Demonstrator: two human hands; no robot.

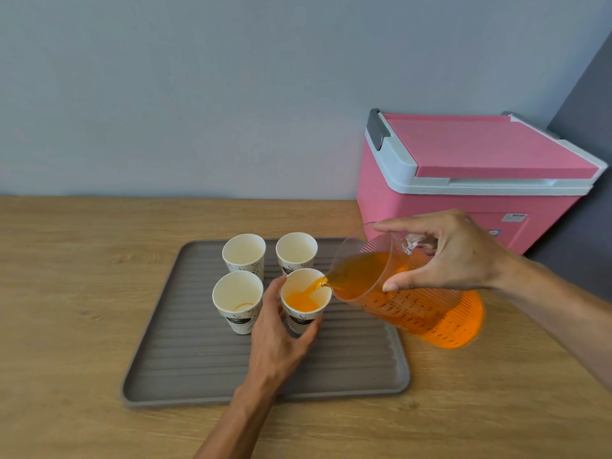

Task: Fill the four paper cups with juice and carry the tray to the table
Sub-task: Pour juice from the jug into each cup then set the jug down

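Observation:
Four white paper cups stand in a square on a grey ribbed tray [205, 369]. My right hand [453, 256] grips the handle of a clear measuring jug [407, 299] of orange juice, tilted left. Juice streams from its spout into the front right cup [306, 301], which holds a shallow pool of juice. My left hand [280, 336] holds that cup from the front, thumb and fingers curled round its wall. The front left cup [236, 301] shows only a faint orange trace at the bottom. The back left cup [244, 255] and back right cup [296, 251] look empty.
The tray lies on a wooden counter [66, 293] against a pale grey wall. A pink cooler box [470, 180] with a white-rimmed lid stands at the back right, just behind the jug. A dark surface runs along the far right.

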